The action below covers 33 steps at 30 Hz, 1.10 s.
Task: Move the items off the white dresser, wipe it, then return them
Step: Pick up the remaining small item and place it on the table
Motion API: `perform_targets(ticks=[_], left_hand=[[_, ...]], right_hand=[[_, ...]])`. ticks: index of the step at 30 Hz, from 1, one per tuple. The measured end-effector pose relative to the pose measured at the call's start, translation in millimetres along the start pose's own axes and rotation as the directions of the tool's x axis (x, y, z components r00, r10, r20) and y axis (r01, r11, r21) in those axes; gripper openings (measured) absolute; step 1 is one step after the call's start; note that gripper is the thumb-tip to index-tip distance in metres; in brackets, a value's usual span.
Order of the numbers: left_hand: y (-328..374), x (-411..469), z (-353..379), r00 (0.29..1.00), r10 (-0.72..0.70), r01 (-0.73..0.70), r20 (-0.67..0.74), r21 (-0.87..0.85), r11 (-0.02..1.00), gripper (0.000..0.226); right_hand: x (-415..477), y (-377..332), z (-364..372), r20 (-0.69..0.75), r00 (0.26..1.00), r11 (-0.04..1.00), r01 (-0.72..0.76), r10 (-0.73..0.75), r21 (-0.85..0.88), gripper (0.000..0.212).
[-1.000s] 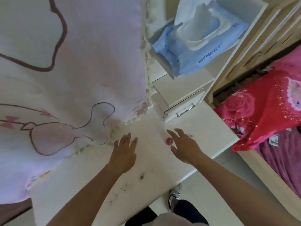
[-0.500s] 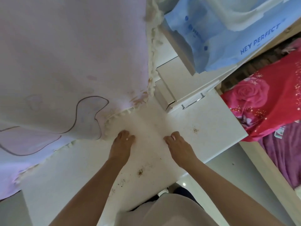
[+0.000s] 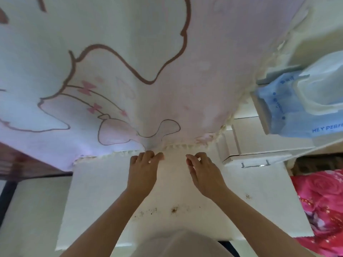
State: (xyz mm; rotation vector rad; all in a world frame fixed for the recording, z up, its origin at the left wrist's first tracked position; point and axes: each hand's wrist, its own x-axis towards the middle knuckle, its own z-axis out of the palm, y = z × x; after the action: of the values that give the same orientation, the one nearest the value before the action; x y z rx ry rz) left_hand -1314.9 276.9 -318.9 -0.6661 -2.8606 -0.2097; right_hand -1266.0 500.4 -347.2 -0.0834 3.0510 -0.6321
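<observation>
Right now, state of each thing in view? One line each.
Left hand: pinching the cloth's fringed hem.
Right hand: fingers curled, just off the hem, holding nothing visible.
Pink cloth: hanging, puckered at the pinch.
White dresser: top bare, brown stains unwiped.
Small drawer: shut.
Wipes pack: lid state unclear.

Soft, even daylight fills the scene, with no glare and only faint shadow under the pale pink cartoon-printed cloth [image 3: 115, 75] where it meets the white dresser top [image 3: 104, 184]. The whole frame is slightly blurred. Right of the cloth, the blue wet-wipe pack [image 3: 289, 112] smears most. Wide-angle distortion bends the dresser's edges outward near the frame's borders.
</observation>
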Motion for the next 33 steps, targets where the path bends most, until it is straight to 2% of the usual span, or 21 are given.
perform_targets(ticks=[3,6,9,12,16,21,24,26,33], left_hand=[[-21,-47,-35,0.978,-0.183,0.192,-0.105,0.082,0.978,0.039],[-48,-111,-76,0.907,-0.385,0.411,-0.169,0.161,0.898,0.039],[-69,-177,-120,0.797,-0.551,0.601,-0.246,0.230,0.766,0.039],[-83,-244,-168,0.684,-0.662,0.729,-0.306,0.259,0.633,0.036],[-94,-337,-219,0.540,-0.729,0.841,-0.420,0.241,0.484,0.027],[-110,-460,-268,0.364,-0.736,0.931,-0.571,0.205,0.302,0.034],[-122,-547,-301,0.293,-0.720,0.956,-0.629,0.185,0.227,0.036],[-131,-606,-326,0.252,-0.709,0.968,-0.659,0.181,0.176,0.035],[-161,-763,-397,0.166,-0.740,0.979,-0.652,0.198,0.045,0.035]], right_hand=[[18,-40,11,0.043,0.982,0.982,0.181,-0.183,0.054,0.030],[21,-100,26,0.053,0.932,0.929,0.350,-0.358,0.123,0.033],[13,-173,34,0.035,0.837,0.825,0.531,-0.547,0.195,0.032],[-5,-253,33,0.026,0.713,0.697,0.677,-0.701,0.234,0.031],[-44,-357,35,-0.007,0.519,0.499,0.825,-0.855,0.264,0.031],[-117,-484,59,-0.073,0.346,0.306,0.896,-0.935,0.322,0.032],[-178,-564,79,-0.095,0.278,0.233,0.914,-0.956,0.332,0.032],[-220,-616,93,-0.105,0.206,0.160,0.927,-0.973,0.339,0.035],[-340,-756,123,-0.140,0.055,-0.003,0.923,-0.989,0.385,0.038]])
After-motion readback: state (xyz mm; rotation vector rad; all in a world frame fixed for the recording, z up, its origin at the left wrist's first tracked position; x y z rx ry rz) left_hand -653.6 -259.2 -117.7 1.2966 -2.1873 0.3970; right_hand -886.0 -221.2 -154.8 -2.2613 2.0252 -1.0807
